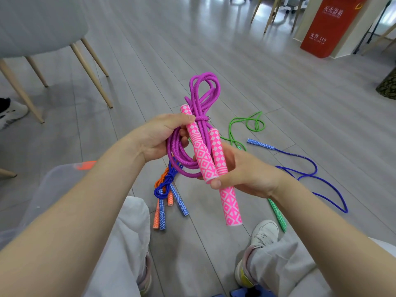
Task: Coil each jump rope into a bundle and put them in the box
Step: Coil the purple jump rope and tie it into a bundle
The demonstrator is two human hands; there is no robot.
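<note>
A purple jump rope [199,97] with two pink patterned handles [230,202] is coiled in front of me, above the floor. My left hand [159,136] grips the coil and the upper part of one handle, thumb on top. My right hand [242,174] holds the two handles from the right, thumb across them. On the floor below lie a bundled blue rope [167,185] and an orange rope [160,180], their handles side by side. A loose green rope [246,125] and a loose blue rope [308,174] sprawl at the right. A clear plastic box [55,179] with an orange latch stands at the left, partly behind my left arm.
A grey chair [38,28] with wooden legs stands at the far left, a person's shoe [10,112] beside it. A red fire-equipment cabinet [330,26] is at the back right. My knees and white sneakers [263,234] fill the bottom of the view.
</note>
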